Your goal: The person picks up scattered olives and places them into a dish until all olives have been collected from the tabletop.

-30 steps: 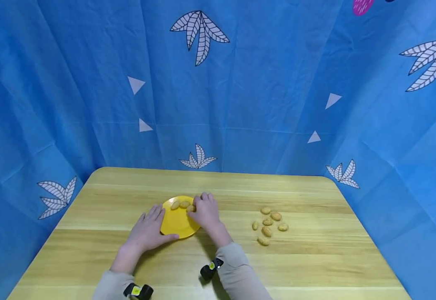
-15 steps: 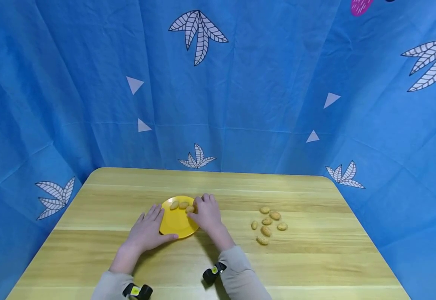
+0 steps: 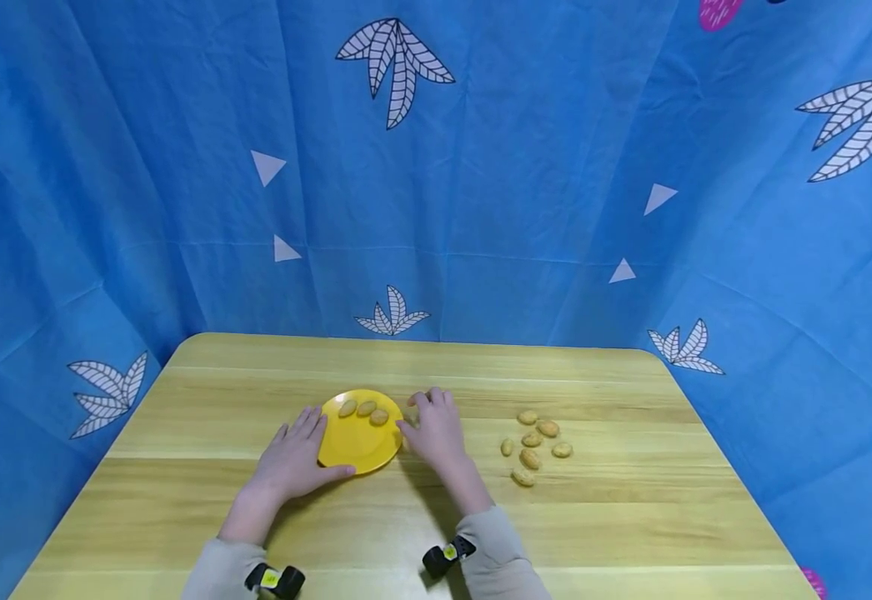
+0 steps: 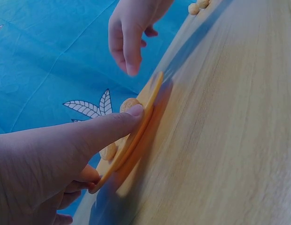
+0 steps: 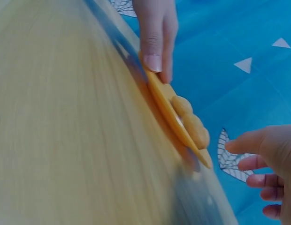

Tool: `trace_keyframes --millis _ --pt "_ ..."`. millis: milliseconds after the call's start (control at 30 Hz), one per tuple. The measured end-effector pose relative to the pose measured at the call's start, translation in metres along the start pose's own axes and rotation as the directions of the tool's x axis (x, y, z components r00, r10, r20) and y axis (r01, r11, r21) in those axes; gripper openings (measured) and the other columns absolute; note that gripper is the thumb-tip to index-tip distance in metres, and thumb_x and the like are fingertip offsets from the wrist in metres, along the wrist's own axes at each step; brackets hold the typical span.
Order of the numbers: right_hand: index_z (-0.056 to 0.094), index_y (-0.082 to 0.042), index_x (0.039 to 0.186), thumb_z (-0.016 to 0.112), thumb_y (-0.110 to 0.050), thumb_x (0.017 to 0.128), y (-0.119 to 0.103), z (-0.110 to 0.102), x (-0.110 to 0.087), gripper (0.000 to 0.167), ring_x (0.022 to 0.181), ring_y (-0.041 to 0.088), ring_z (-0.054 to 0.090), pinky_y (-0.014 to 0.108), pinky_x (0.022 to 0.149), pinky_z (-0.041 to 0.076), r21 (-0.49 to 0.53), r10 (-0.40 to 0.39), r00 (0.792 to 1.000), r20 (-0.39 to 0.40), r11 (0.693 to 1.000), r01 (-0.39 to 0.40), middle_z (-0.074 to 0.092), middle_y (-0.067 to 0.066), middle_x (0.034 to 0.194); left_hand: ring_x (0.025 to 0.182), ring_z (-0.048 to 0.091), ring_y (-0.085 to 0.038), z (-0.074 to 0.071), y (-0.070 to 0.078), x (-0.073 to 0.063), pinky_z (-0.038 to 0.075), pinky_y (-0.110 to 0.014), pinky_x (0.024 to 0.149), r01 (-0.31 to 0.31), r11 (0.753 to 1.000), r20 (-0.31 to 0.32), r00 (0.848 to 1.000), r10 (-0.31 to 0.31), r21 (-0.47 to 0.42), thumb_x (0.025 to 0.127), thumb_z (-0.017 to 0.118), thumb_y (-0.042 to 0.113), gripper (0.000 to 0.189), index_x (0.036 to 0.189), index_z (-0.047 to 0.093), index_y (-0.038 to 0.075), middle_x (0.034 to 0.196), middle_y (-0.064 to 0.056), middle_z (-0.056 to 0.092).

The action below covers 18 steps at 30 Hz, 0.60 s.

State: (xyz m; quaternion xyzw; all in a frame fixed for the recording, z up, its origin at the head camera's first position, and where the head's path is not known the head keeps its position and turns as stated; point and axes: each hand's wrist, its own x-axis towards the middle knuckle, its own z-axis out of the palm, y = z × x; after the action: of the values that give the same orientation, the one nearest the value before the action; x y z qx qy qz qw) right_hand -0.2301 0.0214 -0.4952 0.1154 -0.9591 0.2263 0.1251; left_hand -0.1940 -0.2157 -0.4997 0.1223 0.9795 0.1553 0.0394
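A yellow plate [image 3: 364, 446] lies on the wooden table, with three tan peanuts in their shells [image 3: 367, 407] near its far rim. My left hand [image 3: 295, 460] grips the plate's left side, thumb on the near rim and fingers spread along the left rim. In the left wrist view the thumb [image 4: 122, 119] presses on the rim. My right hand [image 3: 436, 429] is just off the plate's right edge, fingers loosely bent and holding nothing. The right wrist view shows a gap between its fingers [image 5: 260, 161] and the plate [image 5: 171, 117].
Several more peanuts [image 3: 530, 440] lie in a loose group on the table [image 3: 631, 500], right of my right hand. A blue patterned cloth [image 3: 511, 167] hangs behind the table and along its sides. A small black camera is strapped to each wrist.
My right hand has let go of the third peanut on the plate and drawn back to the right. The left hand stays on the plate.
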Motion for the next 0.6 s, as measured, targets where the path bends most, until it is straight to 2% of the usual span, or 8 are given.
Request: trace_keyframes --millis 300,600 --pt "0.067 -0.009 0.105 0.077 -0.029 0.082 0.021 -0.018 -0.014 0.032 0.093 0.025 0.049 0.036 0.078 0.045 0.011 0.024 0.993 -0.119 1.000 -0.022 0.060 0.010 0.103 0.148 0.020 -0.042 0.000 -0.002 -0.001 0.019 -0.062 0.119 -0.006 1.000 -0.012 1.000 0.006 -0.008 0.081 0.063 0.067 0.106 0.149 0.030 -0.007 0.158 -0.025 0.025" --pt "0.067 -0.009 0.106 0.078 -0.026 0.081 0.044 -0.038 -0.028 0.033 0.094 0.027 0.049 0.042 0.081 0.045 -0.020 0.046 0.982 -0.184 0.999 -0.051 0.059 0.011 0.105 0.148 0.020 -0.042 0.001 -0.001 -0.001 0.019 -0.062 0.119 -0.005 1.000 -0.005 1.000 0.005 -0.006 0.081 0.062 0.069 0.107 0.149 0.030 -0.007 0.158 -0.025 0.025"
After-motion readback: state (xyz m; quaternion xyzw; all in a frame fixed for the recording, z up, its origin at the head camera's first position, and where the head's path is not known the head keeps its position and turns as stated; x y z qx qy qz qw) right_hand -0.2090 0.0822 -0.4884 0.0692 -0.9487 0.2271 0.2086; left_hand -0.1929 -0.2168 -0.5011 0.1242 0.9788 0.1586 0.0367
